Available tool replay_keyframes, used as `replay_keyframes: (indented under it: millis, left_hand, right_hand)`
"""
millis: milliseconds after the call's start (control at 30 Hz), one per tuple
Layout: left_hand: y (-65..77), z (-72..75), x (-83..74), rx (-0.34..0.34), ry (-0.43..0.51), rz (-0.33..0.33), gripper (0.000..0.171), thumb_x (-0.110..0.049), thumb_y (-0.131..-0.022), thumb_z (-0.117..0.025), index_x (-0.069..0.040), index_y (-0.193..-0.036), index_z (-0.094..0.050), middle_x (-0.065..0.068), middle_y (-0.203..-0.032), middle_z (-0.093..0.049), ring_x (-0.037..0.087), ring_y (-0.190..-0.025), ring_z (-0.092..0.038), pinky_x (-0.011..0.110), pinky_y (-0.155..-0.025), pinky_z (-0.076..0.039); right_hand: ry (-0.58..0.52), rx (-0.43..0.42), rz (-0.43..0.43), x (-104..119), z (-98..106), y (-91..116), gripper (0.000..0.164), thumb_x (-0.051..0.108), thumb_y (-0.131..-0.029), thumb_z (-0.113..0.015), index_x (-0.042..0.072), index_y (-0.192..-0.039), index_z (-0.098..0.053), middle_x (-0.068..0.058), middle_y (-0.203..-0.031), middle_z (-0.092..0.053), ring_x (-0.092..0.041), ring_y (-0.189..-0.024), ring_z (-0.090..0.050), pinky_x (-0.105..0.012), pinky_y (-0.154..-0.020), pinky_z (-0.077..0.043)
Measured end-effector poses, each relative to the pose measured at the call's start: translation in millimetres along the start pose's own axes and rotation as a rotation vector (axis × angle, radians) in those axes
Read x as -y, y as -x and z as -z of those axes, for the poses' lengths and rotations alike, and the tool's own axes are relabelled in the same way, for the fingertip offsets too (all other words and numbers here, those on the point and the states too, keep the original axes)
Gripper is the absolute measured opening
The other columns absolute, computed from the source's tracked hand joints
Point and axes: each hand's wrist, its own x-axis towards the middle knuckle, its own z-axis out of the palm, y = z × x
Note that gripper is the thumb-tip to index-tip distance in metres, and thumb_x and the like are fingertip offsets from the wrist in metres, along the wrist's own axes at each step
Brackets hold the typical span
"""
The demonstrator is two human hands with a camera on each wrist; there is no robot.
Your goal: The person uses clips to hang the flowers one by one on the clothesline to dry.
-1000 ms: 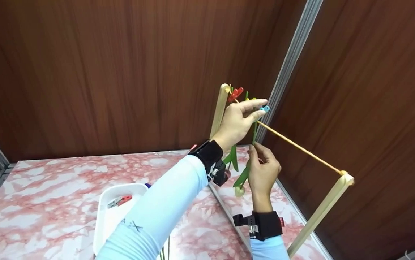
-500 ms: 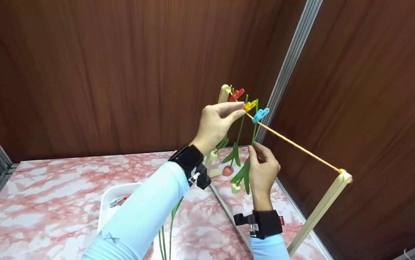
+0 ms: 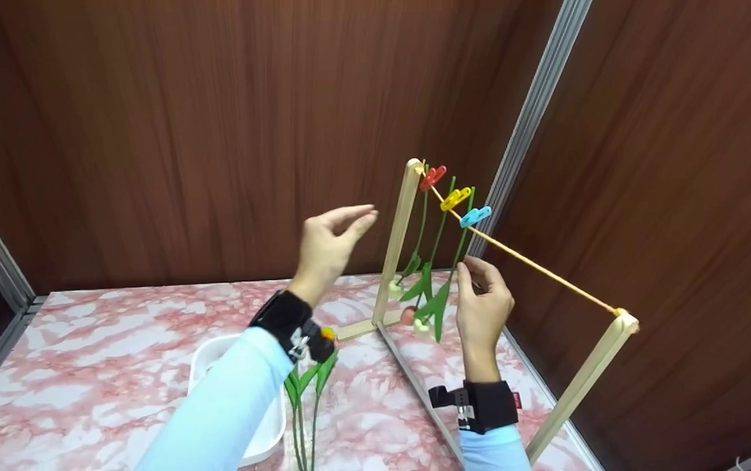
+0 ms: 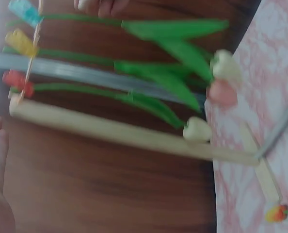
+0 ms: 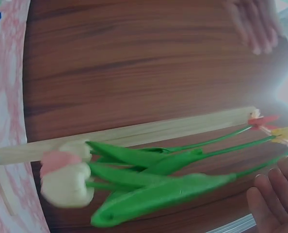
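Observation:
Three artificial tulips hang upside down by clothespins from a cord. A red clothespin (image 3: 433, 177), a yellow clothespin (image 3: 455, 199) and a blue clothespin (image 3: 475, 216) grip their stems. Two blooms are white and one is pink; the nearest white tulip (image 5: 69, 185) hangs from the blue pin. My right hand (image 3: 483, 301) is beside that tulip's stem, its bent fingertips right at the stem without curling round it. To the left of the frame, in the air, my left hand (image 3: 328, 245) has relaxed fingers and holds nothing.
The cord (image 3: 545, 268) runs between two wooden posts, a far post (image 3: 398, 242) and a near post (image 3: 581, 386). A white tray (image 3: 271, 438) lies partly under my left forearm. More tulips (image 3: 310, 386) lie beside it on the marbled table (image 3: 107, 340). Wood-grain panels stand behind and right.
My left hand has let go of the blue clothespin and moved left and down, away from the cord. My right fingers have released the stem, and its tulip has swung slightly left.

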Motion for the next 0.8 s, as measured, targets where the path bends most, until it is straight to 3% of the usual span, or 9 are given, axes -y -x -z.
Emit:
replay_keyframes:
  millis: [167, 400, 633, 800]
  left_hand:
    - [8.3, 41.1, 15.6, -0.103, -0.07, -0.018, 0.02, -0.023, -0.099, -0.082, -0.012, -0.115, -0.086, 0.008, -0.118, -0.085, 0.018, -0.118, -0.078, 0.029, -0.107, -0.059]
    - [35.9, 96.4, 33.8, -0.241, -0.15, 0.014, 0.017, -0.021, -0.097, -0.084, -0.012, -0.112, -0.086, 0.009, -0.113, -0.085, -0.002, -0.102, -0.076, 0.014, -0.092, -0.058]
    - [69.1, 142.1, 43.0, -0.323, -0.211, 0.078, 0.016, -0.02, -0.1, -0.08, -0.01, -0.112, -0.086, 0.012, -0.111, -0.085, -0.009, -0.094, -0.075, 0.01, -0.081, -0.057]
    - [92.9, 163.5, 44.6, -0.349, -0.258, 0.123, 0.018, -0.02, -0.102, -0.078, -0.008, -0.114, -0.085, 0.016, -0.113, -0.084, -0.013, -0.092, -0.074, 0.008, -0.081, -0.057]
  right_hand:
    - [-0.002, 0.006, 0.021, 6, -1, -2, 0.01, 0.003, -0.098, -0.076, 0.002, -0.106, -0.082, -0.015, -0.099, -0.081, 0.001, -0.086, -0.068, -0.011, -0.075, -0.053]
    - [-0.051, 0.064, 0.117, 12, -5, 2, 0.009, -0.004, -0.096, -0.074, 0.001, -0.1, -0.081, -0.014, -0.094, -0.078, -0.005, -0.085, -0.069, -0.009, -0.073, -0.057]
    - [-0.117, 0.2, 0.182, 12, -19, 13, 0.013, -0.01, -0.094, -0.072, -0.001, -0.098, -0.08, -0.015, -0.093, -0.078, 0.0, -0.086, -0.067, -0.012, -0.074, -0.059]
    - [-0.129, 0.319, 0.247, 8, -36, 27, 0.017, -0.013, -0.093, -0.071, 0.0, -0.099, -0.08, -0.015, -0.092, -0.078, -0.005, -0.086, -0.069, -0.015, -0.074, -0.061]
